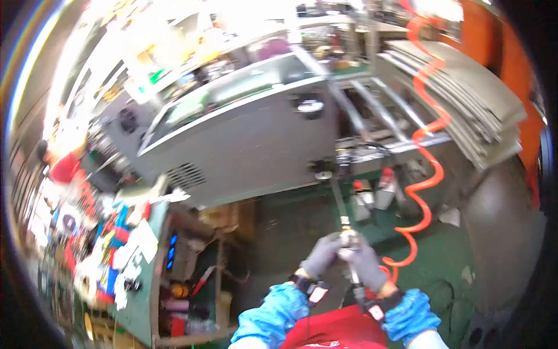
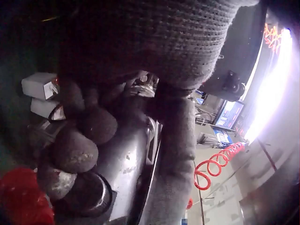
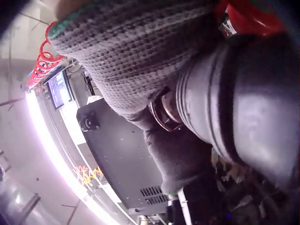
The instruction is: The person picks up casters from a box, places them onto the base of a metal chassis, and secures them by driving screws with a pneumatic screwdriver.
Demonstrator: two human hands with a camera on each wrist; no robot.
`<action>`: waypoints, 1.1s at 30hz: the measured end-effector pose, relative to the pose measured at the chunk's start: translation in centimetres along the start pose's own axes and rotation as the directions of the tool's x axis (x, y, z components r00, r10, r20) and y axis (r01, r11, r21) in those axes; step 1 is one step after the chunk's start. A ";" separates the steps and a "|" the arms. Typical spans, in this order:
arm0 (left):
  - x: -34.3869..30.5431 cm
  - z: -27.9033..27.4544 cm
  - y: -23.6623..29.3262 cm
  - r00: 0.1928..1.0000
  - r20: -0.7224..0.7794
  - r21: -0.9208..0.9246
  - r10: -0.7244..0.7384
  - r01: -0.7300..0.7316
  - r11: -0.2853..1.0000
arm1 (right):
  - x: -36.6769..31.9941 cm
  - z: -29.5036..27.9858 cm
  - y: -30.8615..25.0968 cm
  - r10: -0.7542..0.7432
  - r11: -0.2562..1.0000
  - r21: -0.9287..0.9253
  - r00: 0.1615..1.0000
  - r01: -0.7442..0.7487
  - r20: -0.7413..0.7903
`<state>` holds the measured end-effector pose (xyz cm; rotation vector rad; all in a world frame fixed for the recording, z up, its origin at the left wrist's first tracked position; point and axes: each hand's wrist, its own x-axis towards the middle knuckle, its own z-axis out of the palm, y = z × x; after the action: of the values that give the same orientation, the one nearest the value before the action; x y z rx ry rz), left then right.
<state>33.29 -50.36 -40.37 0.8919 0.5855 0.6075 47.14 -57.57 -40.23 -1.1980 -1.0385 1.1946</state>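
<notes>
In knit-gloved hands (image 1: 321,256) (image 1: 365,266) — cylindrical tool (image 2: 124,161)

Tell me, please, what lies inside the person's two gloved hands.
The left hand and right hand hold a dark, cylindrical tool with a metal fitting. Gloved fingers cover part of its body, so what lies beneath them cannot be seen.

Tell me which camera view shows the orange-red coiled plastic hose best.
The head view: the hose runs large down the right side, many loops visible. The left wrist view shows smaller loops at right; right wrist view, at upper left.
</notes>
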 end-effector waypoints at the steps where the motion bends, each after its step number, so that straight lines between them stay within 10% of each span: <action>1: -1.0 -0.5 -0.2 0.994 -0.098 0.188 0.040 -0.021 0.982 | -0.5 0.4 0.5 -0.053 0.998 0.026 0.998 0.052 0.015; 7: -15.6 -10.7 2.4 0.888 -0.429 0.398 0.162 0.025 0.917 | -9.4 2.5 -0.2 0.272 0.928 0.205 0.941 -0.312 0.201; 11: -31.8 -18.0 7.4 0.480 -0.792 0.426 0.379 -0.012 0.905 | -13.7 5.4 -1.7 0.427 0.871 0.032 0.790 -0.489 0.440; 18: -57.7 -34.3 23.2 -0.302 -0.716 0.674 0.629 -0.064 0.736 | -10.5 14.4 1.9 0.499 0.854 -0.207 0.635 -0.478 0.590; 20: -64.6 -40.5 26.2 -0.367 -0.699 0.647 0.614 0.040 0.761 | -9.0 16.8 3.2 0.546 0.829 -0.265 0.607 -0.493 0.578; 22: -68.2 -44.9 28.4 -0.466 -0.626 0.403 0.625 0.493 0.771 | -7.1 19.5 2.7 0.631 0.771 -0.347 0.571 -0.533 0.525; 26: -69.5 -50.9 31.3 -0.250 -0.696 0.194 0.673 0.837 0.511 | -5.1 26.3 0.0 0.714 0.692 -0.357 0.520 -0.628 0.468; 33: -70.9 -60.6 35.0 -0.057 -0.936 0.045 0.347 0.959 0.279 | -3.8 36.3 -4.9 0.717 0.697 -0.424 0.565 -0.577 0.409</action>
<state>-65.34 -50.73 -26.25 0.9885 2.7989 -0.0041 11.37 -57.25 -31.45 -1.5539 -1.2210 2.1620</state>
